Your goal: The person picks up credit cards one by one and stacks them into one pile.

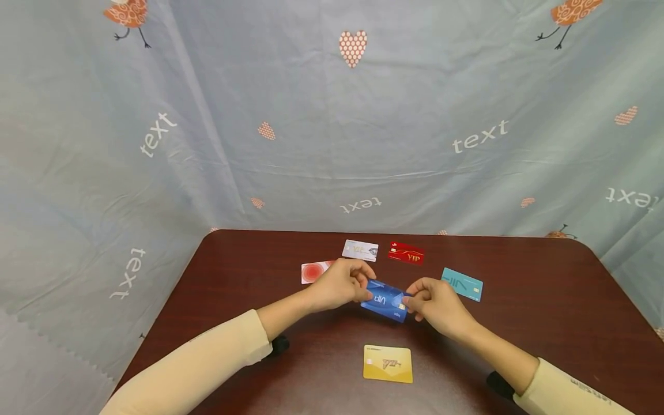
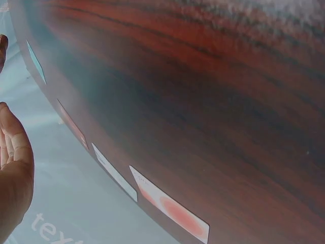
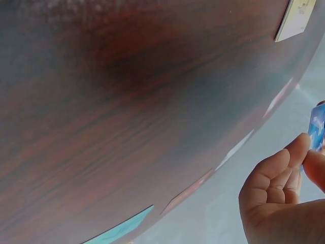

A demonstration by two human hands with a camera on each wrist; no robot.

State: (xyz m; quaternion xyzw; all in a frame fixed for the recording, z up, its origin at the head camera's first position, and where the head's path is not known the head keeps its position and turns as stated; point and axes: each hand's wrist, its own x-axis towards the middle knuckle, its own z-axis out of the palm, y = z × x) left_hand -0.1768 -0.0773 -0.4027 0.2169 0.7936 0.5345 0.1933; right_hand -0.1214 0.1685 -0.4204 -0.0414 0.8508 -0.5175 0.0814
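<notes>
A blue VIP card is held up over the table between both hands. My left hand pinches its left end between thumb and fingers, and my right hand pinches the right end. In the right wrist view, part of the blue card shows at the right edge, between the thumb and forefinger of the right hand. Only part of the left hand appears in the left wrist view, and the card is out of sight there. Nearer the front, a yellow card lies on the table.
The dark brown table bears a white card with red circles, partly behind the left hand. Behind lie a silver card and a red VIP card. A teal card lies beyond the right hand. A patterned grey-blue cloth hangs behind.
</notes>
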